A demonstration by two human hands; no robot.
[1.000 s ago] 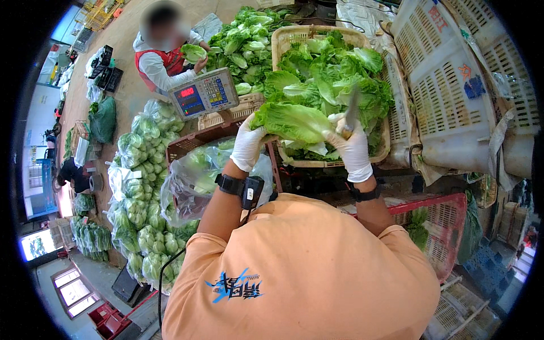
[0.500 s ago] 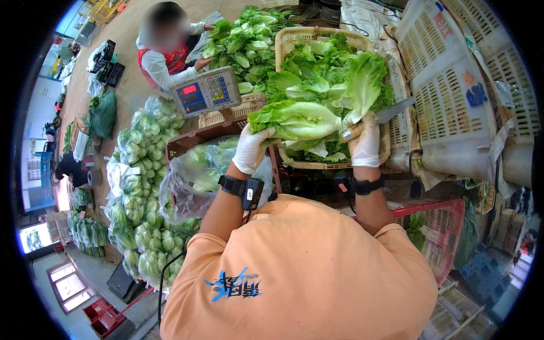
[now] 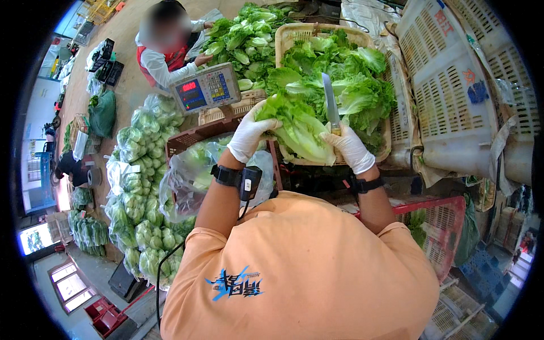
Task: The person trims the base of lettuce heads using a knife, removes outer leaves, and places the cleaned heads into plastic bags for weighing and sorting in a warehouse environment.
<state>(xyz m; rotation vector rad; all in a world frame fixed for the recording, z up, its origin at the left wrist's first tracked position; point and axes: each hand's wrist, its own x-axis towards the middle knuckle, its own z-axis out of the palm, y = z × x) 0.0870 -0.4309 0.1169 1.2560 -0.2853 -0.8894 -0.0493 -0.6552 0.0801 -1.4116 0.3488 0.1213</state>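
Note:
My left hand (image 3: 253, 134), in a white glove, is closed around the leafy side of a pale green head of lettuce (image 3: 301, 134). The lettuce slants over the near edge of a cream plastic basket (image 3: 290, 37), its pale base toward me. In my gloved right hand (image 3: 351, 149) is a knife (image 3: 330, 101), its blade pointing away from me above the basket. That hand's fingers also touch the lettuce near its base. Loose green leaves (image 3: 360, 90) fill the basket beneath both hands.
A digital scale display (image 3: 205, 89) stands left of the basket. Below it, a brown crate (image 3: 180, 144) holds bagged lettuce. Several bagged heads (image 3: 148, 192) are piled farther left. Another person (image 3: 165, 65) handles a lettuce pile (image 3: 245, 39). Tall plastic crates (image 3: 447, 90) stand on the right.
The lettuce has turned from lying sideways to slanting with its base toward me. The knife has swung from pointing right to pointing away. A large leaf beside my right hand is now down in the basket.

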